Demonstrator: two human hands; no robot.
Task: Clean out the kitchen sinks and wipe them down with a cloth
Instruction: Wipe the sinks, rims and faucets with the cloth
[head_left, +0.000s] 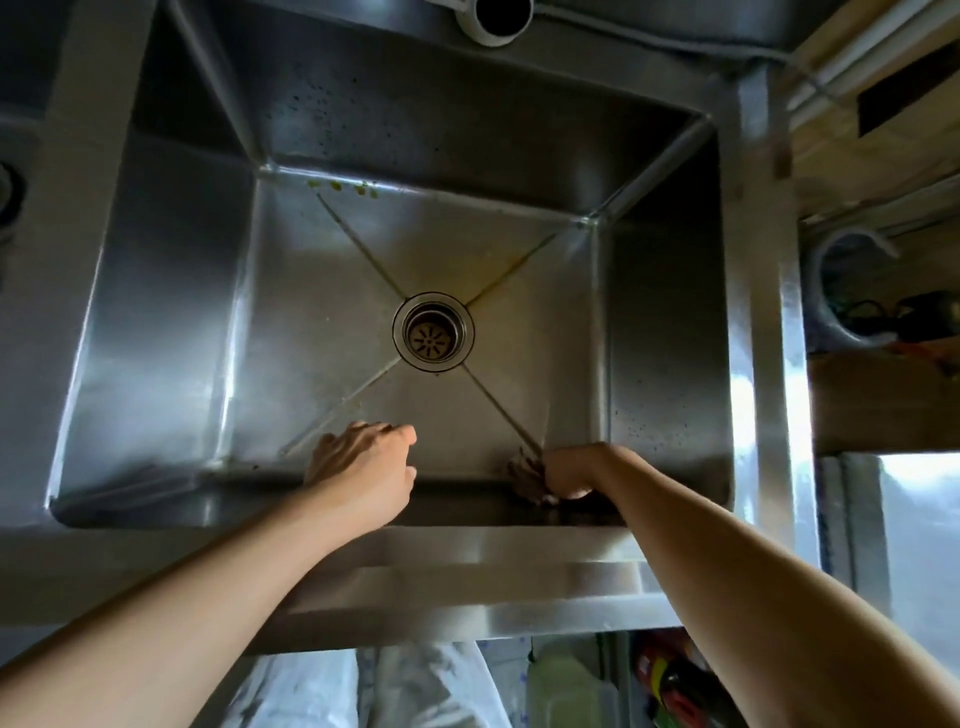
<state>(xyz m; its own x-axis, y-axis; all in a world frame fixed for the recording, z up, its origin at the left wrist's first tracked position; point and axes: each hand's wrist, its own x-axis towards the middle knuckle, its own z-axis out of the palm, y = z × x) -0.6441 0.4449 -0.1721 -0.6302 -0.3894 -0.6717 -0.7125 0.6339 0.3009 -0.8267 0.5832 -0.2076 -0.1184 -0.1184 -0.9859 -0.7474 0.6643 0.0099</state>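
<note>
A deep stainless steel sink (156, 322) fills the view, with a round drain (432, 332) at the middle of its floor. Greenish food bits (358, 188) lie along the far edge of the floor, and brownish stains run down the creases toward the drain. My left hand (363, 467) rests on the near part of the floor, fingers curled, holding nothing that I can see. My right hand (569, 473) is at the near right corner, closed on a small dark brownish clump (525, 480) that looks like a rag or scouring pad.
A white pipe end (496, 21) hangs above the back wall. A second sink's drain (6, 195) shows at the far left. Shelves with a hose coil (844, 280) stand to the right. Bottles (670, 680) and a plastic container sit under the counter.
</note>
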